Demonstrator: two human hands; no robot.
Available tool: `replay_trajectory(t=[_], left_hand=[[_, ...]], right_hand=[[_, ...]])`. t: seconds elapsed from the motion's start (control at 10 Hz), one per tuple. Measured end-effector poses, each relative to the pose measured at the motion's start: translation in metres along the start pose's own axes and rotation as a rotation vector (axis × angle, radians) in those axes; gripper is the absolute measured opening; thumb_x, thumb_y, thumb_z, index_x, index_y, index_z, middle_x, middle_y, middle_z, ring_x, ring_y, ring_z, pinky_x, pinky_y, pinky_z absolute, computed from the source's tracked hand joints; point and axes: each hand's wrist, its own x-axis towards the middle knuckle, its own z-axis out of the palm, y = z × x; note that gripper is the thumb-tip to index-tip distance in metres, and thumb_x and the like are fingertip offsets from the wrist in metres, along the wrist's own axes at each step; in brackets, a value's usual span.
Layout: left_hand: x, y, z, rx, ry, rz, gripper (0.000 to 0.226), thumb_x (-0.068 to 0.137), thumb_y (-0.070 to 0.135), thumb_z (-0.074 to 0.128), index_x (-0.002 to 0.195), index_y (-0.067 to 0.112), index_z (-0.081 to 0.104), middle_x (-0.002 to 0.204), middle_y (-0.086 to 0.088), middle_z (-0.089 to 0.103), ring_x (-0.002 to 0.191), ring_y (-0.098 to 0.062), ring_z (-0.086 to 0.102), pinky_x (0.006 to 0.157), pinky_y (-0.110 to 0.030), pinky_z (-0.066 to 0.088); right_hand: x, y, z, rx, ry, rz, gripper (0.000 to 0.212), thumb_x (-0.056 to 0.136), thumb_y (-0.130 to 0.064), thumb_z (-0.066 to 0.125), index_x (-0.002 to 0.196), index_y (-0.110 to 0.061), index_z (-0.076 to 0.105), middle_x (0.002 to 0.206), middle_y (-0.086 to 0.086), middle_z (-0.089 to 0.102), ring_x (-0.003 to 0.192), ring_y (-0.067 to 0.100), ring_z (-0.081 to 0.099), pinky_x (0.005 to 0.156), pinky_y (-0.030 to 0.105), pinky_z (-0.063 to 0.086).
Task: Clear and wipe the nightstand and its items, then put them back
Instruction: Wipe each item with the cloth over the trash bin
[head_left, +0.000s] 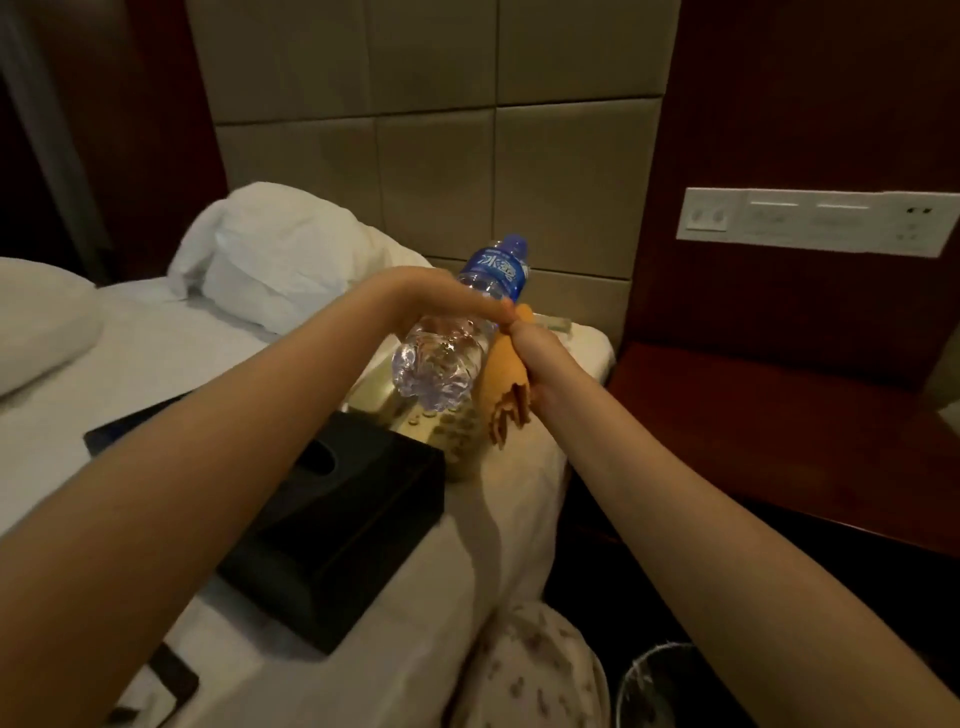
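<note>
Bottle (457, 338) in left grip (441, 299); right grip (524, 348) holding orange cloth (506, 379) against it

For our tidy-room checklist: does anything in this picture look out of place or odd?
Yes. A black tissue box, a cream telephone and a dark flat tablet-like item lie on the white bed, while the dark wooden nightstand stands bare. No spill or damage shows.

One water bottle (467, 332), one orange cloth (506, 384), one tissue box (332, 525), two pillows (280, 260).
</note>
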Motion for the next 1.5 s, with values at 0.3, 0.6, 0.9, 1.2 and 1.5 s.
replay_trajectory(t=[0.3,0.6,0.9,1.2,1.5], left_hand=[[0.032,-0.058,-0.067,0.091,0.203,-0.105,0.061,0.078,0.026,0.072,0.130,0.009,0.043,0.117,-0.011,0.057,0.109,-0.026,0.057,0.101,-0.045,0.044],[0.069,-0.099,-0.085,0.238,0.168,-0.252,0.057,0.084,0.020,0.066,0.132,0.002,0.041,0.128,-0.014,0.055,0.118,-0.026,0.053,0.092,-0.032,0.044],[0.101,-0.132,-0.079,0.380,0.101,-0.346,0.063,0.087,0.019,0.062,0.141,0.002,0.033,0.140,-0.018,0.043,0.127,-0.031,0.045,0.103,-0.038,0.039],[0.100,-0.134,-0.073,0.491,0.037,-0.456,0.057,0.092,0.027,0.054,0.139,-0.001,0.037,0.140,-0.019,0.044,0.126,-0.033,0.046,0.106,-0.039,0.039],[0.074,-0.102,-0.063,0.757,0.186,-0.303,0.062,0.092,0.041,0.052,0.141,0.007,0.035,0.138,-0.010,0.046,0.122,-0.028,0.050,0.097,-0.035,0.042]], right_hand=[[0.049,-0.002,0.080,-0.174,-0.051,0.140,0.021,0.099,-0.014,0.038,0.114,-0.003,0.050,0.086,0.010,0.053,0.066,0.016,0.050,0.061,0.027,0.046],[0.074,0.008,0.115,-0.324,-0.068,0.317,0.025,0.102,-0.022,0.036,0.110,-0.001,0.048,0.078,0.009,0.049,0.066,0.018,0.050,0.078,0.029,0.046],[0.094,0.023,0.131,-0.503,-0.113,0.185,0.041,0.102,-0.013,0.028,0.140,-0.001,0.034,0.144,0.016,0.040,0.132,0.029,0.041,0.104,0.035,0.035],[0.103,0.026,0.128,-0.548,-0.009,0.113,0.039,0.100,-0.011,0.029,0.135,0.004,0.038,0.139,0.022,0.044,0.127,0.033,0.044,0.103,0.036,0.039],[0.096,0.008,0.089,-0.498,0.224,0.101,0.044,0.098,-0.031,0.038,0.133,-0.005,0.041,0.130,0.012,0.051,0.117,0.030,0.050,0.099,0.038,0.044]])
